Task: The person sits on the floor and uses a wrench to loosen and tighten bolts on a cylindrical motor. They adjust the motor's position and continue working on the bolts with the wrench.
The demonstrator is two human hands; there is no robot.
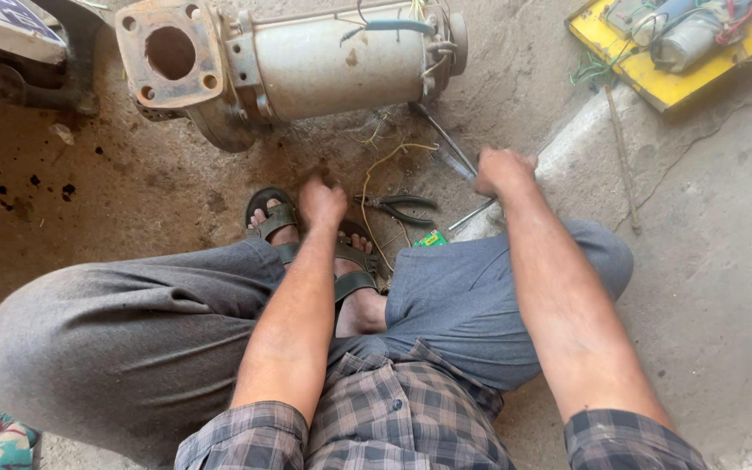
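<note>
I sit cross-legged on the ground facing a rusty grey pump motor that lies on its side. My right hand is closed around a thin metal tool, whose end pokes out below the fist. My left hand is curled shut just above my sandalled foot, with nothing visible in it. Dark-handled pliers lie on the ground between my hands, next to a loose yellow wire. A second thin metal rod runs from the motor's wired end toward my right hand.
A yellow tray with a capacitor and wires sits at the top right. A long thin rod lies on the concrete beside it. A small green box rests by my knee. A dark metal part stands at the top left.
</note>
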